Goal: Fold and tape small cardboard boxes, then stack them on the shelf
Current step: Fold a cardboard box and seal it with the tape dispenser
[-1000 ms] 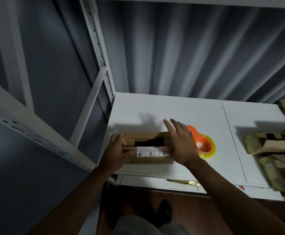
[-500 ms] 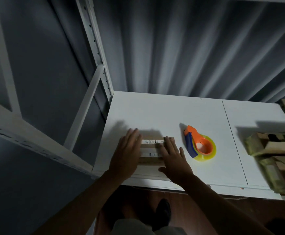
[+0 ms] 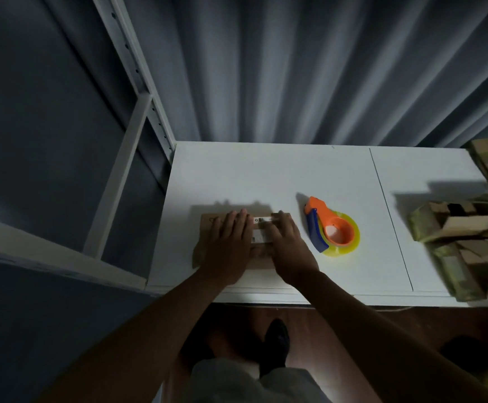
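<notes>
The folding step is being finished: the flaps of a small cardboard box (image 3: 208, 225) are being pressed shut under both palms, and the taping is judged to be next. The box is lying on the white table (image 3: 266, 175), near its front edge, with a white label strip showing between the two hands.

The left hand (image 3: 229, 242) is being laid flat across the left part of the lid, fingers straight and close together, pointing away from the body — nothing is being gripped, only pressed. The right hand (image 3: 286, 245) is being held the same way over the right part, fingers extended and resting on the cardboard; in the dim light its thumb cannot be made out clearly, though it seems to be tucked toward the seam.

For the next move, one hand is likely to be needed on the flaps while the other is being sent to the orange tape dispenser (image 3: 331, 228), which is lying just beside the box on its right. A pile of other cardboard boxes (image 3: 458, 231) is being kept well apart at the table's right end, and a white metal shelf frame (image 3: 138, 91) is standing to the left.
</notes>
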